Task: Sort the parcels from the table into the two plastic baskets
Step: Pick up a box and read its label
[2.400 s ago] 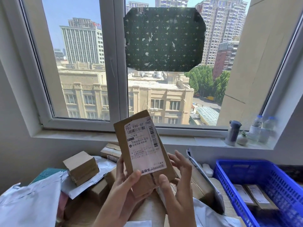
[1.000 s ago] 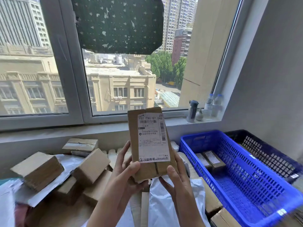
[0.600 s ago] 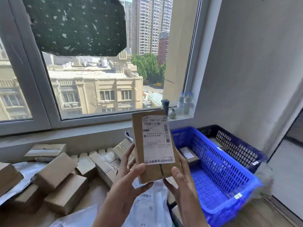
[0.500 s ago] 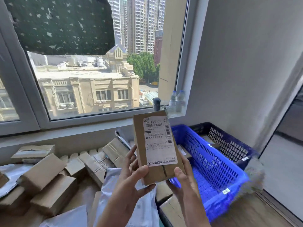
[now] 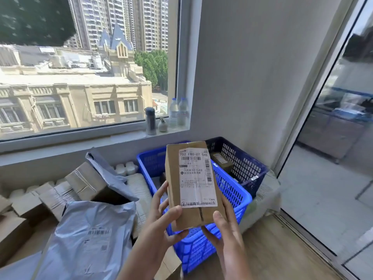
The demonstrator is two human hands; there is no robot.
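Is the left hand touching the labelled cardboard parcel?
Touching. The head view shows the left hand's thumb pressed on the cardboard parcel's front, fingers behind its left edge.

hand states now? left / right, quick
Left hand: holding the cardboard parcel at its lower left, thumb on the front face.
Right hand: holding the same parcel at its lower right.

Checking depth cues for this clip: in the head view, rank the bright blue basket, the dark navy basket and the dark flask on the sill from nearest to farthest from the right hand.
1. Bright blue plastic basket, just behind the right hand.
2. Dark navy plastic basket, beyond it by the wall.
3. Dark cylindrical flask, up on the windowsill, leftward.
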